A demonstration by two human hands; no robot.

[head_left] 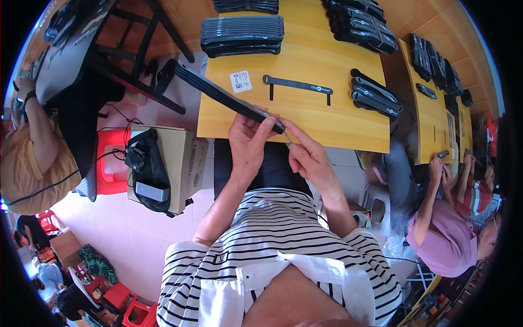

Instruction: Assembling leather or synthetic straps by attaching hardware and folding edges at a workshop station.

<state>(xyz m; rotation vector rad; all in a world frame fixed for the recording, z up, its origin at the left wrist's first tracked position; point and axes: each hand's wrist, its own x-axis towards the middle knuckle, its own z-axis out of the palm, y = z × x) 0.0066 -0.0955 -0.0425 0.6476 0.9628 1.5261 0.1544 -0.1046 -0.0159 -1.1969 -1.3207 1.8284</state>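
Left hand point(248, 143) grips long flat black plastic strip point(226, 98) at its near end, above yellow wooden bench point(305, 117) near edge; right hand point(308, 155) pinches small part point(287, 137) at strip tip; far end unsupported, could sag and knock alignment.

From my feed the scene is bright and evenly lit, daylight-like, with only soft shadows under the yellow desk point(305, 65). I see mild glare on the pale floor point(136, 240). Focus is sharp at centre; the fisheye bends straight edges strongly, and black corners frame the round picture.
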